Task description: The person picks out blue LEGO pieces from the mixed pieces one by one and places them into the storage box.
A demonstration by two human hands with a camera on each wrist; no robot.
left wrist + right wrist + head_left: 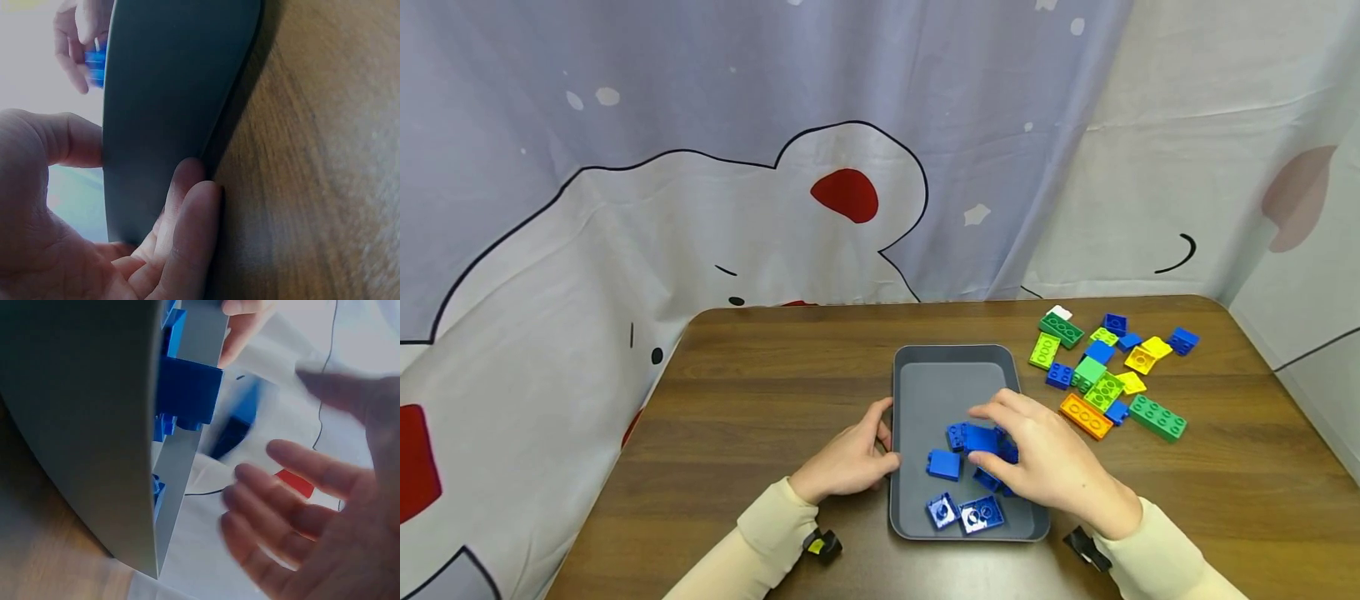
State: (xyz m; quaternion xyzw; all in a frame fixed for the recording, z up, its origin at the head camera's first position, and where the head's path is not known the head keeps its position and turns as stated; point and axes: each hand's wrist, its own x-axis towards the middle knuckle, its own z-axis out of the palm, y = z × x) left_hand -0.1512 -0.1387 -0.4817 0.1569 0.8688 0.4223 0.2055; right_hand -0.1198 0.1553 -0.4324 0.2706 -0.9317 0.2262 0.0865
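Note:
A shallow grey tray (940, 387) lies on the table with several blue toy building bricks in its lower half, among them a square one (943, 465) and a long glossy one (982, 515). My left hand (850, 454) holds the tray's left side, its thumb at the rim and fingers against the outer wall and lower edge. Above the bricks hovers my right hand (1052, 458), thumb and fingers spread apart. In the right wrist view a blurred blue brick (239, 422) hangs in the air just off those fingers. Part of the brick cluster is hidden beneath the hand.
Right of the tray lies a loose group of bricks: green (1157, 417), orange (1086, 416), yellow (1140, 360), blue (1060, 375) and a white piece (1060, 312). The wooden table (775, 375) ends at a printed curtain (700, 233) behind.

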